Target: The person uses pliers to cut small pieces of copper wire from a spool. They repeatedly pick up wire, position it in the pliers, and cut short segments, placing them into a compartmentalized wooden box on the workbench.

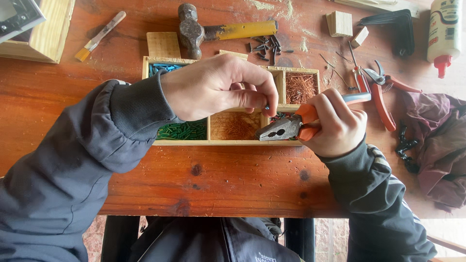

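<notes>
A shallow wooden tray [233, 142] with several compartments lies on the wooden bench. My left hand [216, 86] hovers over its middle, thumb and fingers pinched over the right-hand compartment; whatever small thing they pinch is too small to tell. My right hand [336, 124] grips orange-handled pliers [286, 127], whose grey jaws point left over the tray's front right compartment. Green plugs [183, 131] fill the front left compartment, blue ones [162, 68] the back left, and thin copper-coloured nails [300, 87] the back right.
A yellow-handled hammer [213, 32] lies behind the tray beside loose dark screws [264, 47]. Red pruning shears [381, 92], a small brush [99, 36], wood blocks [340, 23], a glue bottle [444, 31] and a crumpled cloth [439, 140] lie around. The bench's front edge [218, 213] is near me.
</notes>
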